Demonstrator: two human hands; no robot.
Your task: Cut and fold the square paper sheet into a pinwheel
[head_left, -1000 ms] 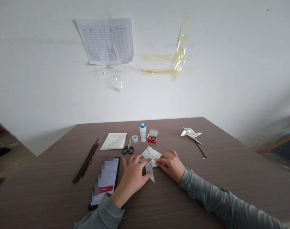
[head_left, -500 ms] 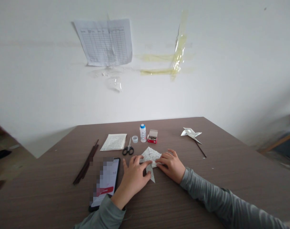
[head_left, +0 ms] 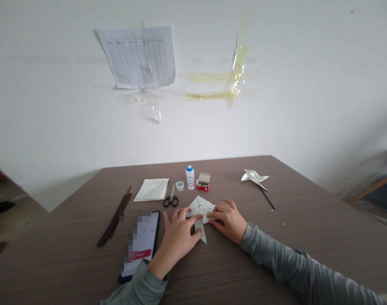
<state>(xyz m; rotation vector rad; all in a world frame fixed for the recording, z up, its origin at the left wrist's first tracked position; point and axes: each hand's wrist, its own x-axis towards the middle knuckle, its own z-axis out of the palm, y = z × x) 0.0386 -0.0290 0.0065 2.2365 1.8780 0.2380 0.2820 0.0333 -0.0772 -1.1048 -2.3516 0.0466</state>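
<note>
A folded piece of printed paper (head_left: 199, 204), with pointed flaps, lies on the table in front of me. My left hand (head_left: 178, 231) holds its left side, with the index finger and thumb on the lower flap and the other fingers along the upper left edge. From the right, my right hand (head_left: 229, 221) grips the paper's right edge, thumb and fingers together. My fingers hide parts of both edges. Just beyond the paper are black-handled scissors (head_left: 171, 201), partly spread, and a small red box (head_left: 203, 183) with its lid up and small metal pieces inside.
On the brown table (head_left: 244, 271), a phone (head_left: 142, 243) lies beside my left forearm, with dark sticks (head_left: 115, 218) left of it. Farther back are stacked paper sheets (head_left: 151, 189), a small clear cap (head_left: 179, 185), a blue-topped bottle (head_left: 190, 177) and a paper pinwheel (head_left: 255, 177) on a stick.
Almost nothing differs. Both hands keep their places on the folded paper, and the view has shifted very slightly.
</note>
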